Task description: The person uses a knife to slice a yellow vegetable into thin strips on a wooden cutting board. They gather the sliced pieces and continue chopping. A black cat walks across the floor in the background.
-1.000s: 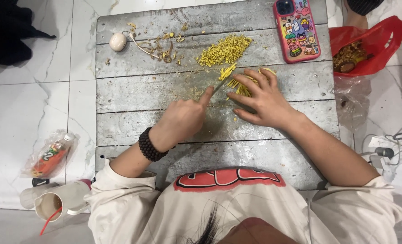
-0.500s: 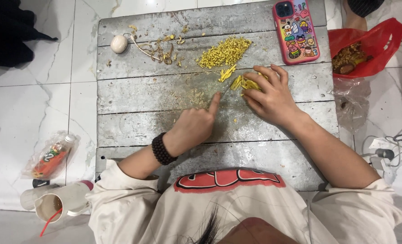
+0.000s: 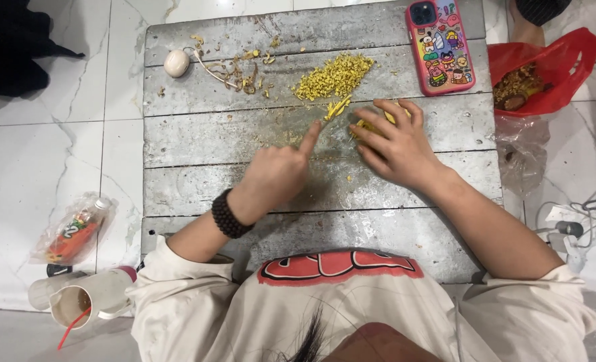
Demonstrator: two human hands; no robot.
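Grip, head view: left hand (image 3: 274, 175) curled into a loose fist with the forefinger stretched out, its tip just beside a short yellow strip (image 3: 336, 108); whether a blade lies under that finger I cannot tell. Right hand (image 3: 393, 142) spread flat, fingers fanned, pressing on a small clump (image 3: 386, 121) of yellow stuff, mostly hidden under my fingers.

- Yellow strip: on the board (image 3: 197, 144), just right of its middle, toward the far edge, between my two hands.
- Pile (image 3: 333, 76) of chopped yellow bits: just beyond the strip, near the far edge.
- Handling, by my judgement: light, soft, crumbly, quick to scatter; best held down flat under the fingertips, or pinched low at one end.
- Bulb (image 3: 176, 63), pale and round: far left corner of the board, with peelings (image 3: 241, 70) strewn to its right.
- Phone (image 3: 440, 45) in a pink cartoon case: far right corner.
- Red bag (image 3: 546, 70) with brown scraps: on the floor, off the right edge.
- Bead bracelet (image 3: 229, 214), dark: on my left wrist.
- Cup (image 3: 83, 302) with a red straw and a wrapped bottle (image 3: 73, 231): on the floor, off the near left corner.
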